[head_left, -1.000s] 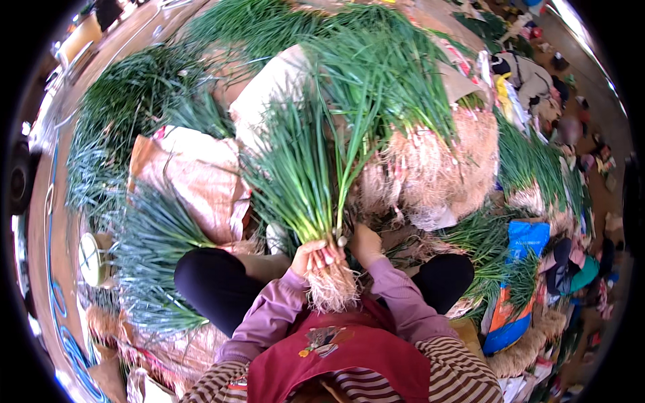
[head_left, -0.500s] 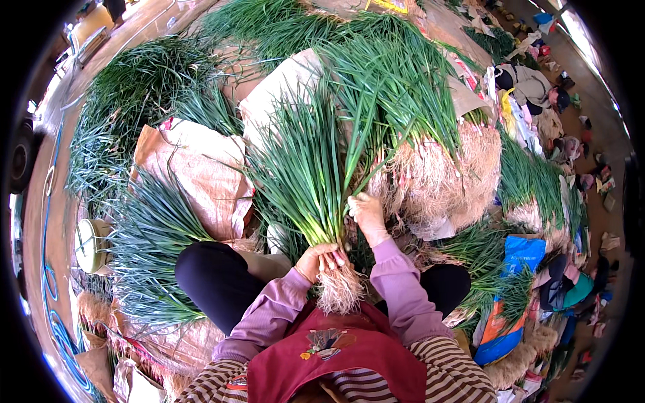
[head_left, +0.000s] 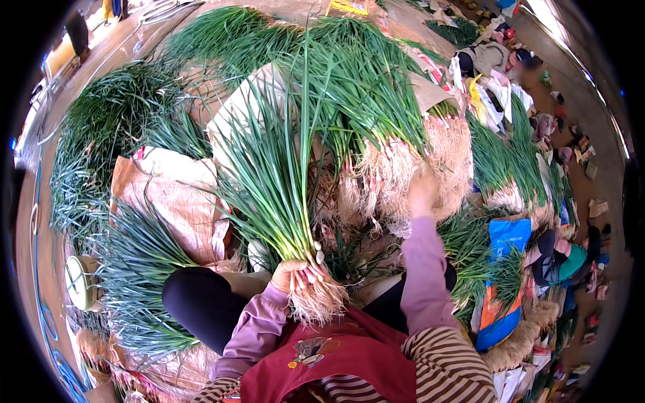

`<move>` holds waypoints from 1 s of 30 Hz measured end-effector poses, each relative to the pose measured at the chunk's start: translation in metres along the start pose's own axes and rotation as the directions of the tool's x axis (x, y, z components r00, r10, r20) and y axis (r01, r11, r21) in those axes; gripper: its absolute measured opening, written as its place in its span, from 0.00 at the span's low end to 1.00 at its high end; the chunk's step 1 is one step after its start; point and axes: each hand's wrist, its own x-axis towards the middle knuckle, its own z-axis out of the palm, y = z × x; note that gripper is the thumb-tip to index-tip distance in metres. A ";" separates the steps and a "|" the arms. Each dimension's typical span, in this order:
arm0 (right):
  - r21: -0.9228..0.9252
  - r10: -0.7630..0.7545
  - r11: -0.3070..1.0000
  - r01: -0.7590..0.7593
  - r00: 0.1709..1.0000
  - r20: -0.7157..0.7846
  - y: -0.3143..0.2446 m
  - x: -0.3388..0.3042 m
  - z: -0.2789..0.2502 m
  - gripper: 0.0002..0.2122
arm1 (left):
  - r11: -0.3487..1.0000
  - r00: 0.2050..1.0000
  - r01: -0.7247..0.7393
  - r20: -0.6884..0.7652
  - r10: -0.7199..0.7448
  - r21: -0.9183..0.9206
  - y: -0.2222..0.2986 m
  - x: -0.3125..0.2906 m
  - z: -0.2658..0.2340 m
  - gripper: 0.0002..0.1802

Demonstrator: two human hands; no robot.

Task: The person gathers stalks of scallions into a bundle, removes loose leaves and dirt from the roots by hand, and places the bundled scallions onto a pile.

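One scallion bunch (head_left: 283, 221) is filling the left grip (head_left: 295, 275), suitably at its firmer stems (head_left: 297, 250); leaves (head_left: 263, 161) above are seeming light, bruisable; right grip (head_left: 422, 185) is blurring, closure unclear.

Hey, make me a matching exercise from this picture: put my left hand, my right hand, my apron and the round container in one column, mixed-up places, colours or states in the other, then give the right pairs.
Column one:
1. left hand
2. right hand
3. apron
4. round container

Column two:
A. dark red
B. toward the left edge of the picture
C. by the roots of the piled green onions
D. closed around the held bunch

Right pairs: 1-D, 2-C, 3-A, 4-B
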 end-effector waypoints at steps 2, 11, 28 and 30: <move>-0.377 -0.231 0.907 0.189 0.971 -0.068 0.038 0.044 0.013 0.13 | 0.998 0.997 0.067 -0.034 -0.066 0.020 -0.005 0.005 -0.035 0.26; -0.400 -0.229 0.870 0.288 0.955 0.189 0.054 0.022 0.010 0.13 | 0.998 0.996 0.061 -0.058 -0.061 -0.003 -0.012 0.009 -0.056 0.29; 0.264 -0.254 0.964 0.045 0.466 0.848 -0.028 -0.183 0.007 0.19 | 0.985 0.941 -0.046 -0.323 0.099 0.169 -0.018 0.008 -0.030 0.18; 0.323 -0.107 0.889 -0.325 0.538 0.836 -0.018 -0.162 0.037 0.23 | 0.999 0.949 -0.046 -0.311 0.048 0.013 -0.023 0.010 -0.025 0.21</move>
